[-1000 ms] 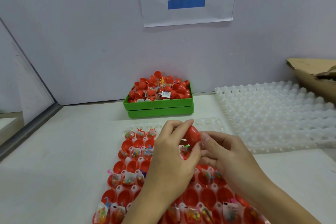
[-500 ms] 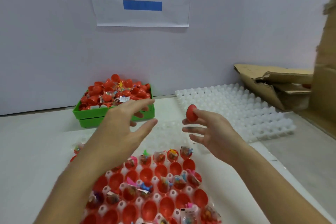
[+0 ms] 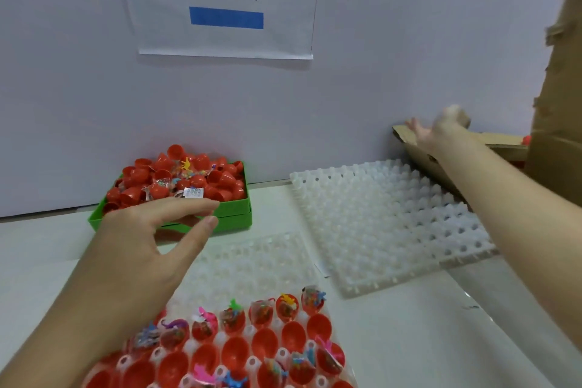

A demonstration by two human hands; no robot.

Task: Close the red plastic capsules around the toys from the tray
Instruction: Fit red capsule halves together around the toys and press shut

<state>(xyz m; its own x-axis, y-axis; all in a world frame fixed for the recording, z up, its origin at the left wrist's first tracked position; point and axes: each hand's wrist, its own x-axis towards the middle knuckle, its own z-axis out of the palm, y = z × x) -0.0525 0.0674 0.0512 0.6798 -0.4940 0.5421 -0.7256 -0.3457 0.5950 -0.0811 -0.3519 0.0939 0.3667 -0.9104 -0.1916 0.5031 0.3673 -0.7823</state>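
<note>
A clear tray (image 3: 252,258) at the front holds red capsule halves (image 3: 261,340), several with small bagged toys (image 3: 286,305) in them. A green bin (image 3: 234,209) at the back is piled with loose red capsule halves (image 3: 176,179). My left hand (image 3: 151,236) hovers open between the tray and the bin, fingers spread, holding nothing. My right hand (image 3: 441,129) is stretched far right over a cardboard box (image 3: 419,151), blurred, fingers apart, with no capsule in it. A bit of red (image 3: 525,139) shows inside the box.
A stack of white empty cell trays (image 3: 378,224) lies at the right between the bin and the box. A tall cardboard flap (image 3: 560,104) rises at the right edge. A paper sign (image 3: 223,0) hangs on the grey wall behind.
A second ago both hands pressed a red capsule together over the tray. The right hand carried it right to the cardboard box and now holds nothing. The left hand came off and opened.
</note>
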